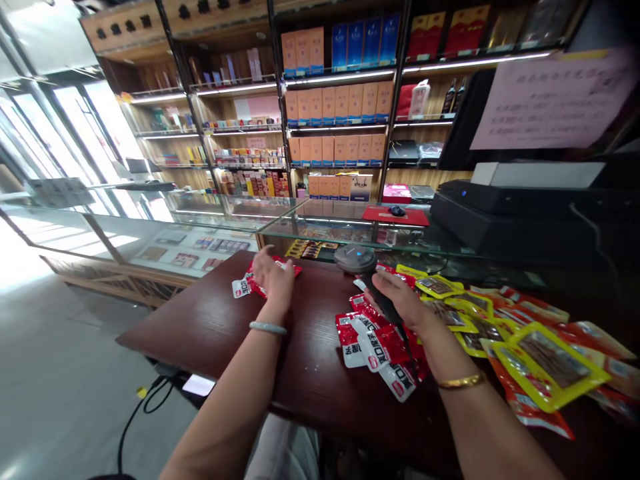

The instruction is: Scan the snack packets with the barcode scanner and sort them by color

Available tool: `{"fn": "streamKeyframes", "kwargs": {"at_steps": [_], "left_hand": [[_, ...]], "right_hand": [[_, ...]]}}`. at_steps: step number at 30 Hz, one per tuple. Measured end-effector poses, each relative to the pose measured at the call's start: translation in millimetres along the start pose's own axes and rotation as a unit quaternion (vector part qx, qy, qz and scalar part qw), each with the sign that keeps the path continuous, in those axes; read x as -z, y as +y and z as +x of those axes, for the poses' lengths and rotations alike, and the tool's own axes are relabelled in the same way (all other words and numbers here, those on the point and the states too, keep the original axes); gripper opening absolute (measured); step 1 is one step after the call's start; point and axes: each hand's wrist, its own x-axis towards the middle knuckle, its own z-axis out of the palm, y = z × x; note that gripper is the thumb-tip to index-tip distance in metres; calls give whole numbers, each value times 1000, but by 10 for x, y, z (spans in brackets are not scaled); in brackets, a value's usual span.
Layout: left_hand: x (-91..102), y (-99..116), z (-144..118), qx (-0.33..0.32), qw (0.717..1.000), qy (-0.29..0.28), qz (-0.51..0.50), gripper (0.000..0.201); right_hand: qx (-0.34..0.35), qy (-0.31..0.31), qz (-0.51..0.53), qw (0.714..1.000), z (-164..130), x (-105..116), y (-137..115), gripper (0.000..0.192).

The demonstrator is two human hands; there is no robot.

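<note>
Head view: snack packets being scanned at a shop desk [210, 327].
Right hand [400, 303] grips a scanner [383, 300] over the red packets [375, 340]; left hand [273, 273], open, touches 1 set-aside packet [245, 285]; the yellow packets [545, 360] look unscanned.

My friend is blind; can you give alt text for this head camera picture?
At a dark wooden shop counter, a person's right hand grips a black handheld scanner above red snack packets, while the left hand rests on other red packets. Yellow packets lie to the right.

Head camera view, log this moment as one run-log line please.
left hand: over red snack packet | right hand: gripping black scanner | red packets: piled under it | yellow packets: right | wooden table
</note>
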Motion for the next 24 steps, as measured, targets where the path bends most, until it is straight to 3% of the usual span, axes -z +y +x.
{"fn": "streamKeyframes", "kwargs": {"at_steps": [2, 3, 5, 6, 8, 11, 13, 14, 17, 19, 21, 24], "left_hand": [[-91, 135, -133, -74, 984, -162, -24, 27], [-137, 196, -207, -105, 955, -274, -31, 29], [-207, 287, -349, -155, 865, -476, -17, 38], [-230, 314, -408, -174, 826, -536, -1, 43], [-253, 331, -488, -202, 787, -582, 26, 49], [-271, 274, -506, -198, 781, -592, 19, 40], [-293, 194, -460, -149, 787, -598, -24, 33], [-307, 147, -423, -110, 803, -583, -57, 31], [-346, 17, -283, 36, 885, -436, -161, 29], [-354, -35, -196, 120, 913, -326, -213, 27], [-345, -51, -140, 183, 910, -265, -263, 23], [-317, -36, -120, 244, 886, -219, -328, 19]], "right_hand": [[-1, 1, 3, 1000, -7, -5, -33, 47], [-1, 0, 3, 1000, -8, -12, -38, 48], [2, 1, 1, 1000, -3, -27, -25, 47], [2, 1, -1, 1000, 1, -32, -12, 47], [1, -2, -4, 1000, 12, -37, 21, 46], [-3, -3, -3, 1000, 27, -34, 57, 45], [-6, -4, -2, 1000, 32, -33, 65, 46], [-8, -4, -2, 1000, 34, -34, 66, 46], [-12, -9, -9, 1000, 34, -43, 75, 46], [-7, -11, -24, 1000, 33, -58, 88, 45], [-6, -17, -37, 999, 31, -84, 101, 46], [-19, -34, -39, 999, 26, -137, 115, 48]]}}
